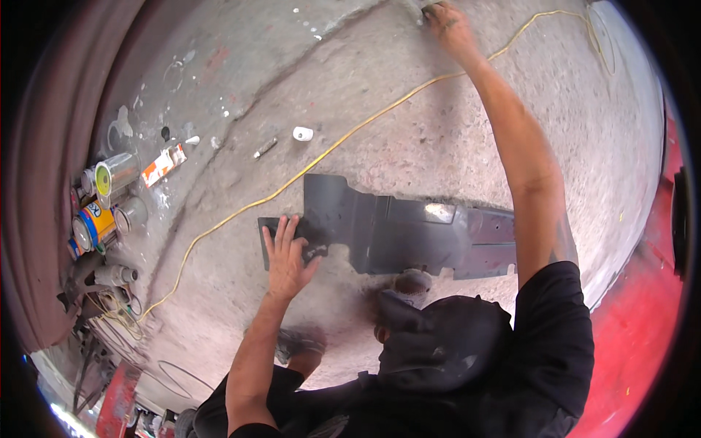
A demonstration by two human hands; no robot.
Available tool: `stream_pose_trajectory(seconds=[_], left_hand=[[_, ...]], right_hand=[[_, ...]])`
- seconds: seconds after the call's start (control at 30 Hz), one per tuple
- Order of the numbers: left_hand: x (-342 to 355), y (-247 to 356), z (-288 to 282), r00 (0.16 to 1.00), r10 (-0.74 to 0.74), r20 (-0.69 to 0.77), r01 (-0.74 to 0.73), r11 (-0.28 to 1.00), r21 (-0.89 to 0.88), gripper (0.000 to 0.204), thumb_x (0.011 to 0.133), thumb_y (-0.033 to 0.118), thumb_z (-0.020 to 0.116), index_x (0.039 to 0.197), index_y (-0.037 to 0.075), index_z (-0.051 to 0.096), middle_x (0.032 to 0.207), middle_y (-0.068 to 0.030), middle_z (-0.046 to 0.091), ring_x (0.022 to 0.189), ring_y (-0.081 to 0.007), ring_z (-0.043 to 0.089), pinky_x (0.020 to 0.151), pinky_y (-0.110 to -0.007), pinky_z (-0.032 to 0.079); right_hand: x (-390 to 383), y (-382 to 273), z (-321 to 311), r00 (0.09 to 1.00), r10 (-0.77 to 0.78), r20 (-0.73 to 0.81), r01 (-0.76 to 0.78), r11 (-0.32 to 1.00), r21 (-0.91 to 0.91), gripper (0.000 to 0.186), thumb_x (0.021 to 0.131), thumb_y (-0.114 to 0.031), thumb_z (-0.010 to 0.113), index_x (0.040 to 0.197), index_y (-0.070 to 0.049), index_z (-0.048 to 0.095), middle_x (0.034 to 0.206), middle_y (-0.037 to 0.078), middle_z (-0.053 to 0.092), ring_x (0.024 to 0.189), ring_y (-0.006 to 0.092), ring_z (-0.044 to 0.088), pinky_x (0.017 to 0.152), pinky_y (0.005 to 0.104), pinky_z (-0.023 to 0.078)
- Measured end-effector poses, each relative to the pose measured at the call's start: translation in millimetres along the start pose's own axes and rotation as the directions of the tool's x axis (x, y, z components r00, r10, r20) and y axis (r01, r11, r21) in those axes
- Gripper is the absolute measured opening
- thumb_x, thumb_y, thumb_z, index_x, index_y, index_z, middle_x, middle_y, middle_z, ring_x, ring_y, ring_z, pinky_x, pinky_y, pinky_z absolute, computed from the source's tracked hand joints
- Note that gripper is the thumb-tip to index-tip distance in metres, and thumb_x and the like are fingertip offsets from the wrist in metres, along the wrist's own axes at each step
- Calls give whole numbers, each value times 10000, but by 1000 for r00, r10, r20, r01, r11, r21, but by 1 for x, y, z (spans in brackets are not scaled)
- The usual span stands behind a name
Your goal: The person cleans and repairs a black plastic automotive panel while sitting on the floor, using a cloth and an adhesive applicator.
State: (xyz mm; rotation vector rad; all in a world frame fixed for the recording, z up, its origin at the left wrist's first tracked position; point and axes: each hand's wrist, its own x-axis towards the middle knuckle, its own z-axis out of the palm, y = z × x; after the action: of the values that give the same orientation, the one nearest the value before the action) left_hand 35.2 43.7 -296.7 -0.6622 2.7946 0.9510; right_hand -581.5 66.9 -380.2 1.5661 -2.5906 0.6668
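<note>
A long dark grey panel (394,230), with cut-outs and raised ridges, lies across the rough grey floor below a yellow cord (372,112). My left hand (288,255) rests on the panel's left end, open, with fingers spread. My right arm stretches far forward over the cord, and my right hand (449,28) is closed at the top edge of the view, on a small dark object (428,12) that I cannot make out. Between the cord and a crack in the floor lie a small white container (302,133) and a short dark cylindrical piece (264,149).
Paint cans (113,179), an orange-and-white box (163,165), a metal spray gun (115,275) and tangled hoses (124,314) crowd the left side by a brown drape (44,190). A red surface (631,328) runs along the right. My body and shoes fill the lower middle.
</note>
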Motion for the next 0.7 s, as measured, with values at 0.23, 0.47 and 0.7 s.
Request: stream_pose_trajectory(seconds=[0.23,0.47,0.7], left_hand=[[-4,-2,-2,999,-22,27,22,1000,9,526,698,197,891,1085,62,561,1627,-199,364,1553,-421,252,1226,-704,110],[-3,2,2,1000,13,-18,-13,1000,-7,519,700,193,894,1075,69,557,1626,-197,368,1553,-420,254,1227,-703,108],[-1,-1,0,1000,-15,1,15,1000,0,491,710,213,890,1062,76,576,1625,-181,370,1553,-407,256,1229,-702,105]], right_hand=[[-5,-51,-21,999,34,-6,-33,999,27,226,889,-160,633,1081,-51,681,1070,203,647,991,422,627,864,505,515],[-31,-81,-6,961,-276,38,277,933,-228,613,1065,-402,299,1417,41,535,1567,229,433,1469,433,349,1221,547,277],[-46,-63,-29,932,-349,94,357,931,-75,640,1082,-437,270,1440,28,525,1586,215,419,1529,416,289,1279,545,187]])
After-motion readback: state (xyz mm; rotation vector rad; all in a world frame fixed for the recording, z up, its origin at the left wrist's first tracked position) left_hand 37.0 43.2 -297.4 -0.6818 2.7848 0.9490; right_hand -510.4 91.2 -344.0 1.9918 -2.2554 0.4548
